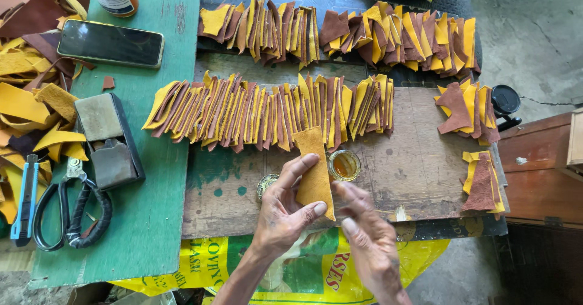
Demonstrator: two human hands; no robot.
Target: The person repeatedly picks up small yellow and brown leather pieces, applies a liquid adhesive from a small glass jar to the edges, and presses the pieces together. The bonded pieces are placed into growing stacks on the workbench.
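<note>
My left hand (281,211) holds a mustard-yellow suede leather piece (314,171) upright between thumb and fingers, above a worn wooden board (413,171). My right hand (369,238) is just to the right of it, fingertips touching the piece's lower right edge. A small open jar of amber glue (344,165) stands right behind the piece. A round jar lid (265,185) lies to the left of my left hand. Behind runs a long overlapping row of yellow and brown leather pieces (267,111).
Two more rows of cut pieces (340,32) lie farther back, and small stacks (467,108) at the right. On the green table (164,177) are a phone (110,43), a sharpening stone in a black holder (109,141), scissors (70,211), a blue cutter (25,202) and leather scraps (30,68).
</note>
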